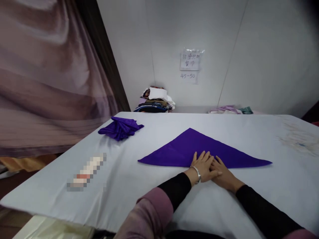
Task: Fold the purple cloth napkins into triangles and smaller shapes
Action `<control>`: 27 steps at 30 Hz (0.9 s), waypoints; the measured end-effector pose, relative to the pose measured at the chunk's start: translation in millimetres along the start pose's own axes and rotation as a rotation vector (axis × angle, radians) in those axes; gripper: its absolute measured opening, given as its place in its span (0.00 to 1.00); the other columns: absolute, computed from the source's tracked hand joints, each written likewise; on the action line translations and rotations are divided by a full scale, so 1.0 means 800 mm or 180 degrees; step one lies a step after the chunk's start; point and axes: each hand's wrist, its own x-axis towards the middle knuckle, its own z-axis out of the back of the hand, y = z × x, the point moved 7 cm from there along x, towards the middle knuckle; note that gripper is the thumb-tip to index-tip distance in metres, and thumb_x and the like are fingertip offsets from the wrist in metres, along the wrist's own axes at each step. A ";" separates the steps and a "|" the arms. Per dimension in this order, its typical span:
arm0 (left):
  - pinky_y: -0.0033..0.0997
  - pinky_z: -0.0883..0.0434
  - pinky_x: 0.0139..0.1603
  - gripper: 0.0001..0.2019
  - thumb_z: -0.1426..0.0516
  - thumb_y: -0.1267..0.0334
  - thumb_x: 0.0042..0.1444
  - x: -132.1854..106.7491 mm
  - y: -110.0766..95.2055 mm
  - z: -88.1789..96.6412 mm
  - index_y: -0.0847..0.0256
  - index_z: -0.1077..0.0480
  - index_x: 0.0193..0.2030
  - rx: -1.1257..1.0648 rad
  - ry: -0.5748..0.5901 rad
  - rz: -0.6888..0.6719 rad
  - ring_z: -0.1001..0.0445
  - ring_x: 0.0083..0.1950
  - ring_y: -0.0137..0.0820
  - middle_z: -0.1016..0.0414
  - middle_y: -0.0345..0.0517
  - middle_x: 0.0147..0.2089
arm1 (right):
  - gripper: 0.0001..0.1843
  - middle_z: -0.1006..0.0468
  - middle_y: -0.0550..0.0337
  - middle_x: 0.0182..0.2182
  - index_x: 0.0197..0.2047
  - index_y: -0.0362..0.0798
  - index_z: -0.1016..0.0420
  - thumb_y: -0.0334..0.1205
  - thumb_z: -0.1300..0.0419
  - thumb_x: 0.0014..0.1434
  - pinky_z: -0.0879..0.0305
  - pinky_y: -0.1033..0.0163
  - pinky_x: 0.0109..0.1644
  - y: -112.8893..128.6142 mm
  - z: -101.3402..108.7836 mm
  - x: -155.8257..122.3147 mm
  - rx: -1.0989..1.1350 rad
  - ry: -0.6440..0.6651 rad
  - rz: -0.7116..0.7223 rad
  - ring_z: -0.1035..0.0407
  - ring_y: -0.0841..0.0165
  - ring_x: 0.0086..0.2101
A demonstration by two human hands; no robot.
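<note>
A purple cloth folded into a flat triangle lies on the white table, its long edge toward me. My left hand rests flat on the middle of that near edge, fingers stretched out, a silver bracelet on the wrist. My right hand lies flat beside it, partly tucked under the left fingers, also touching the cloth's edge. Neither hand grips anything.
A crumpled purple cloth sits at the table's far left. A pixelated strip lies near the left front. A pile of folded clothes and more fabric sit behind the table by the wall. A curtain hangs left.
</note>
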 end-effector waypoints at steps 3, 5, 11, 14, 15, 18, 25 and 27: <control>0.56 0.64 0.65 0.36 0.64 0.41 0.57 -0.001 0.018 -0.004 0.58 0.61 0.68 -0.0057 0.0000 0.0219 0.65 0.70 0.39 0.61 0.48 0.70 | 0.31 0.46 0.51 0.62 0.66 0.53 0.52 0.49 0.52 0.61 0.57 0.41 0.61 -0.002 -0.001 0.000 0.0010 -0.0032 -0.0030 0.55 0.56 0.62; 0.54 0.65 0.66 0.37 0.65 0.40 0.57 -0.013 0.037 -0.001 0.61 0.61 0.68 0.0040 0.0013 0.0384 0.65 0.70 0.38 0.61 0.49 0.70 | 0.32 0.48 0.52 0.63 0.66 0.52 0.54 0.53 0.56 0.62 0.57 0.42 0.61 -0.002 0.001 0.001 0.0055 -0.0034 -0.0081 0.57 0.57 0.62; 0.56 0.64 0.65 0.38 0.65 0.36 0.55 -0.073 0.107 0.026 0.58 0.55 0.67 0.0560 -0.0039 0.0953 0.64 0.69 0.41 0.59 0.48 0.70 | 0.36 0.52 0.55 0.64 0.67 0.52 0.55 0.61 0.60 0.61 0.61 0.44 0.63 0.000 0.005 0.001 0.0121 0.0020 -0.0152 0.60 0.59 0.63; 0.56 0.63 0.65 0.38 0.63 0.36 0.55 -0.121 0.153 0.048 0.55 0.54 0.66 0.0678 -0.0154 0.1273 0.62 0.69 0.41 0.57 0.47 0.69 | 0.36 0.53 0.56 0.65 0.67 0.53 0.55 0.62 0.61 0.61 0.62 0.44 0.63 0.000 0.006 0.001 0.0166 0.0064 -0.0184 0.61 0.59 0.63; 0.55 0.63 0.65 0.37 0.63 0.36 0.55 -0.140 0.170 0.056 0.55 0.54 0.66 0.0697 -0.0173 0.1400 0.62 0.69 0.41 0.57 0.46 0.69 | 0.36 0.53 0.56 0.65 0.67 0.53 0.55 0.62 0.61 0.61 0.62 0.45 0.63 0.001 0.006 0.001 0.0179 0.0081 -0.0190 0.62 0.59 0.63; 0.50 0.63 0.66 0.36 0.59 0.37 0.55 -0.208 0.230 0.088 0.53 0.53 0.66 0.0771 -0.0225 0.2170 0.61 0.69 0.37 0.56 0.43 0.69 | 0.36 0.53 0.56 0.65 0.66 0.53 0.55 0.62 0.61 0.60 0.63 0.44 0.63 0.003 0.009 0.001 0.0221 0.0104 -0.0217 0.62 0.59 0.63; 0.62 0.57 0.61 0.37 0.63 0.42 0.58 -0.282 0.291 0.142 0.70 0.53 0.65 0.0944 -0.0560 0.3191 0.60 0.68 0.49 0.59 0.63 0.69 | 0.36 0.54 0.56 0.65 0.66 0.52 0.55 0.62 0.61 0.60 0.63 0.44 0.63 0.004 0.011 0.001 0.0290 0.0111 -0.0221 0.62 0.59 0.63; 0.55 0.60 0.64 0.37 0.62 0.40 0.57 -0.246 0.266 0.131 0.64 0.53 0.66 0.0958 -0.0629 0.2966 0.62 0.69 0.43 0.60 0.55 0.70 | 0.36 0.54 0.57 0.65 0.67 0.53 0.56 0.62 0.61 0.61 0.63 0.44 0.63 0.004 0.010 0.001 0.0309 0.0116 -0.0207 0.63 0.59 0.63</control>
